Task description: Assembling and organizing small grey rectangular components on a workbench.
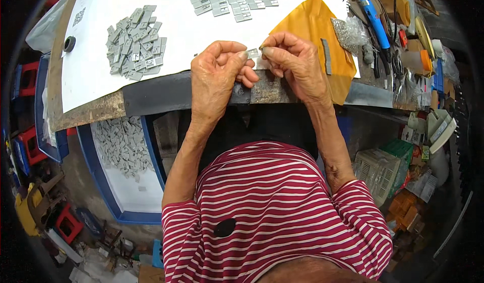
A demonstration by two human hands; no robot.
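Over the table's near edge, my left hand pinches a small flat grey plastic piece between thumb and forefinger. Close beside it on the right, my right hand has its thumb and forefinger pressed together near the piece's right end. Whatever those right fingertips hold, if anything, is too small to make out. A heap of similar grey pieces lies on white paper to the left. Further back, more such pieces stand in neat rows. Under my right hand spreads a yellow-orange paper envelope.
On the envelope sit a dark grey strip and a clear bag of tiny metal parts. A blue electric screwdriver and cables lie at right. Below the table, a blue-rimmed tray holds many grey pieces. A black ring rests far left.
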